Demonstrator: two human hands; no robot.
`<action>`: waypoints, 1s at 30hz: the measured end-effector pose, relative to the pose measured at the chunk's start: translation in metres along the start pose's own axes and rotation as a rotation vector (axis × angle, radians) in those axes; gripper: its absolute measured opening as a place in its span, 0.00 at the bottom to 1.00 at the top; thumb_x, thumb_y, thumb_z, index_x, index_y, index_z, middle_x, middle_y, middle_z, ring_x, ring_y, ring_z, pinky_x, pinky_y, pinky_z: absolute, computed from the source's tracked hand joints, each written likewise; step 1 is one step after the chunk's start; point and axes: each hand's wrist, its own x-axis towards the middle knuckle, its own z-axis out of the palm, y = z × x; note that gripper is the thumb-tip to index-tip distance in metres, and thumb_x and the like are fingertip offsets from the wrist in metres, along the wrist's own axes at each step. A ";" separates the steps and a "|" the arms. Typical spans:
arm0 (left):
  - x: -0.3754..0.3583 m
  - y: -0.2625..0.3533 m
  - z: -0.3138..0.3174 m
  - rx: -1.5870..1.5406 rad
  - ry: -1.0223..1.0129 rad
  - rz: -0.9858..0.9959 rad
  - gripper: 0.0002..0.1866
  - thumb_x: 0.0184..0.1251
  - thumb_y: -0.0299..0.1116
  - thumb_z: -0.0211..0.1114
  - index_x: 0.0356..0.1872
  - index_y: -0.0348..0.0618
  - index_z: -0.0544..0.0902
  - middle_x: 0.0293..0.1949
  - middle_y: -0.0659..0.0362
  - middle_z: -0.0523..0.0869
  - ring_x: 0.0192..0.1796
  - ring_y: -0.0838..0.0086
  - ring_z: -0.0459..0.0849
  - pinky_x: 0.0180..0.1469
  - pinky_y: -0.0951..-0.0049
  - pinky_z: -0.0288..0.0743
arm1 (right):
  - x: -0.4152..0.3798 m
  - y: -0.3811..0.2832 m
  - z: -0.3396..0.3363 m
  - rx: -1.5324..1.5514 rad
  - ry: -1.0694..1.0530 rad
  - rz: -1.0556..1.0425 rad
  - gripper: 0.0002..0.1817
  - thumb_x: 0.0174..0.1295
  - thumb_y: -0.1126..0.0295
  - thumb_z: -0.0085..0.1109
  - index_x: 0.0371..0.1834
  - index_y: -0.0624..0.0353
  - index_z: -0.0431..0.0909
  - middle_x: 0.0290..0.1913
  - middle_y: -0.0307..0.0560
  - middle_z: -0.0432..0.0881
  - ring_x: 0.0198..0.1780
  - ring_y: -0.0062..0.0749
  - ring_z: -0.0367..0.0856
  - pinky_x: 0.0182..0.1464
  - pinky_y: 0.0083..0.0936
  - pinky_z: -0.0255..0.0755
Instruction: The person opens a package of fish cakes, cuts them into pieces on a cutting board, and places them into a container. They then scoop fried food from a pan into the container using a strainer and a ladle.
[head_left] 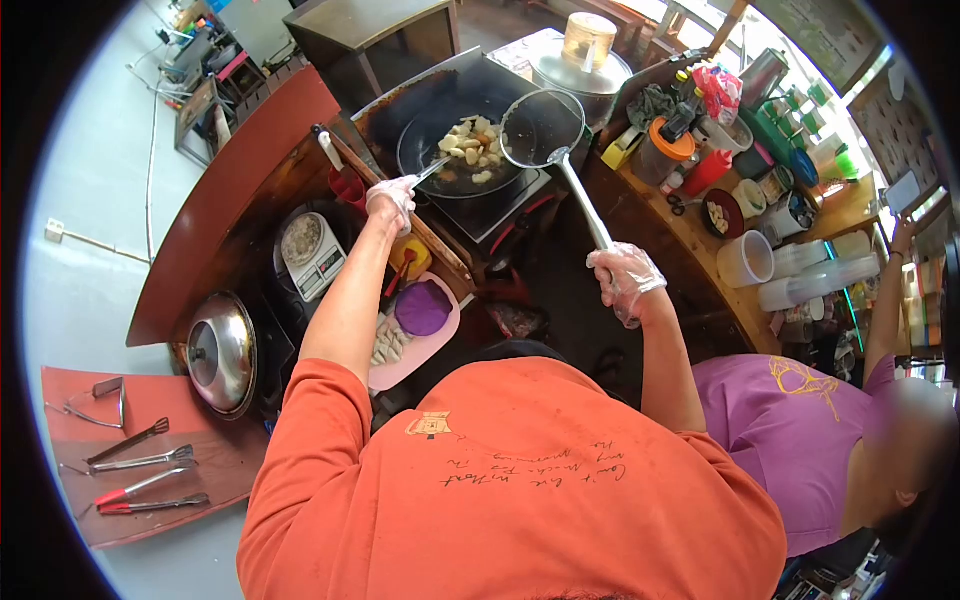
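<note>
My left hand (393, 203), in a clear plastic glove, is closed around a short metal utensil (432, 170) that looks like tongs. Its far end reaches into a dark wok (412, 150) on the stove, beside pale and browned food pieces (472, 143). With my gloved right hand (627, 283) I grip the long handle of a round mesh strainer (543, 128). The strainer's basket hangs over the wok's right side, and its mesh shows no food in it.
A pink tray (455, 318) with a purple bowl (423, 307) and pale pieces lies near my left forearm. Left are a kitchen scale (318, 262) and a lidded pan (221, 355). Jars and containers crowd the right counter (700, 250). A person in purple (790, 440) stands close on my right.
</note>
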 end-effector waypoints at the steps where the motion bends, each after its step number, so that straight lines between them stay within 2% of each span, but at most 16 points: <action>1: -0.003 0.001 -0.002 0.047 0.014 0.057 0.07 0.67 0.24 0.61 0.37 0.29 0.84 0.20 0.56 0.78 0.17 0.72 0.75 0.15 0.73 0.66 | 0.002 -0.002 -0.001 -0.010 0.000 -0.007 0.16 0.55 0.65 0.62 0.15 0.58 0.69 0.13 0.42 0.70 0.12 0.30 0.70 0.18 0.28 0.66; 3: -0.013 0.005 -0.005 0.042 0.009 0.083 0.06 0.66 0.25 0.62 0.35 0.31 0.85 0.19 0.58 0.78 0.17 0.72 0.76 0.15 0.73 0.67 | 0.005 -0.003 -0.002 -0.023 -0.005 -0.013 0.16 0.54 0.65 0.62 0.15 0.59 0.70 0.13 0.43 0.70 0.12 0.32 0.71 0.18 0.29 0.65; 6: -0.033 0.018 -0.002 0.287 -0.166 0.143 0.06 0.65 0.30 0.65 0.33 0.39 0.86 0.17 0.63 0.78 0.19 0.74 0.77 0.18 0.71 0.67 | 0.010 -0.004 -0.002 -0.023 -0.021 -0.042 0.16 0.54 0.65 0.62 0.14 0.59 0.70 0.13 0.43 0.70 0.12 0.32 0.71 0.18 0.28 0.65; 7: -0.036 0.012 0.008 0.792 -0.013 0.446 0.09 0.66 0.32 0.63 0.31 0.38 0.84 0.17 0.61 0.79 0.21 0.74 0.79 0.22 0.69 0.68 | 0.010 -0.006 -0.001 -0.028 -0.029 -0.047 0.17 0.54 0.65 0.62 0.14 0.59 0.70 0.12 0.43 0.70 0.12 0.32 0.71 0.18 0.28 0.65; 9: -0.061 0.014 0.020 1.115 0.018 0.904 0.11 0.68 0.35 0.62 0.31 0.36 0.83 0.19 0.58 0.81 0.22 0.73 0.79 0.27 0.67 0.70 | 0.009 -0.009 0.000 -0.036 -0.041 -0.049 0.17 0.55 0.65 0.62 0.13 0.59 0.70 0.12 0.43 0.70 0.12 0.32 0.71 0.18 0.28 0.66; 10: -0.075 0.018 0.029 1.051 -0.049 0.717 0.12 0.69 0.36 0.61 0.32 0.36 0.84 0.21 0.54 0.84 0.25 0.65 0.82 0.31 0.65 0.74 | 0.009 -0.011 0.000 -0.089 -0.033 -0.075 0.18 0.55 0.64 0.62 0.13 0.59 0.70 0.12 0.43 0.70 0.12 0.32 0.71 0.18 0.28 0.66; 11: -0.061 0.009 0.025 1.355 -0.023 0.954 0.13 0.71 0.36 0.57 0.33 0.38 0.84 0.28 0.52 0.86 0.32 0.59 0.86 0.38 0.63 0.78 | 0.009 -0.011 0.000 -0.143 -0.025 -0.102 0.18 0.55 0.64 0.62 0.12 0.59 0.69 0.12 0.43 0.70 0.12 0.32 0.71 0.18 0.28 0.66; 13: -0.065 0.004 0.029 1.721 -0.053 1.132 0.14 0.73 0.36 0.52 0.35 0.41 0.85 0.36 0.52 0.87 0.40 0.57 0.86 0.45 0.61 0.80 | 0.012 -0.010 -0.001 -0.103 -0.045 -0.093 0.19 0.55 0.64 0.62 0.12 0.60 0.69 0.12 0.43 0.70 0.12 0.32 0.72 0.18 0.29 0.66; 15: -0.091 0.011 0.044 1.859 -0.105 0.922 0.15 0.75 0.36 0.49 0.38 0.44 0.85 0.43 0.55 0.86 0.45 0.62 0.86 0.49 0.64 0.80 | 0.015 -0.008 -0.003 -0.060 -0.064 -0.083 0.19 0.55 0.63 0.62 0.12 0.60 0.69 0.12 0.43 0.70 0.12 0.32 0.72 0.19 0.29 0.66; 21: -0.086 0.020 0.031 1.916 -0.098 0.935 0.15 0.75 0.36 0.49 0.42 0.43 0.84 0.46 0.56 0.86 0.46 0.62 0.85 0.50 0.65 0.80 | 0.014 -0.011 -0.003 -0.069 -0.045 -0.060 0.19 0.55 0.63 0.62 0.13 0.60 0.69 0.12 0.43 0.70 0.12 0.32 0.72 0.19 0.28 0.67; 23: -0.090 0.031 0.026 1.977 -0.038 1.011 0.14 0.75 0.36 0.51 0.43 0.41 0.83 0.42 0.53 0.87 0.44 0.59 0.86 0.48 0.63 0.81 | 0.015 -0.006 -0.005 -0.053 -0.062 -0.069 0.19 0.55 0.63 0.62 0.13 0.61 0.70 0.12 0.43 0.70 0.12 0.32 0.72 0.19 0.29 0.67; 24: -0.070 0.028 0.017 1.831 0.036 0.941 0.12 0.73 0.36 0.54 0.43 0.39 0.82 0.37 0.48 0.87 0.39 0.56 0.88 0.43 0.60 0.84 | 0.016 -0.005 -0.007 -0.041 -0.081 -0.079 0.19 0.55 0.63 0.62 0.13 0.61 0.70 0.12 0.44 0.70 0.12 0.32 0.73 0.19 0.29 0.67; 25: -0.060 0.029 0.010 1.864 0.041 0.993 0.12 0.72 0.36 0.56 0.44 0.38 0.81 0.34 0.46 0.86 0.35 0.54 0.89 0.38 0.59 0.84 | 0.013 -0.005 -0.006 -0.037 -0.076 -0.077 0.19 0.55 0.63 0.62 0.13 0.61 0.70 0.12 0.44 0.70 0.12 0.32 0.73 0.19 0.29 0.67; 27: -0.052 0.030 0.002 1.882 0.098 0.945 0.11 0.71 0.35 0.57 0.43 0.38 0.82 0.34 0.46 0.87 0.34 0.55 0.89 0.36 0.59 0.84 | 0.008 -0.008 -0.005 -0.062 -0.051 -0.047 0.14 0.54 0.65 0.62 0.18 0.58 0.69 0.14 0.40 0.67 0.13 0.29 0.69 0.18 0.28 0.65; 29: -0.051 0.034 0.002 1.924 0.120 0.919 0.08 0.69 0.33 0.57 0.38 0.41 0.83 0.34 0.48 0.87 0.37 0.57 0.89 0.39 0.63 0.85 | 0.009 -0.005 -0.007 -0.107 -0.034 -0.064 0.14 0.54 0.64 0.61 0.18 0.58 0.69 0.13 0.40 0.67 0.13 0.29 0.69 0.18 0.28 0.65; 30: -0.051 0.040 0.001 2.168 0.036 0.962 0.08 0.67 0.32 0.57 0.37 0.42 0.84 0.34 0.50 0.87 0.39 0.58 0.89 0.39 0.66 0.84 | 0.010 -0.003 -0.008 -0.155 -0.023 -0.080 0.14 0.54 0.64 0.61 0.18 0.58 0.69 0.13 0.41 0.68 0.13 0.30 0.70 0.18 0.28 0.65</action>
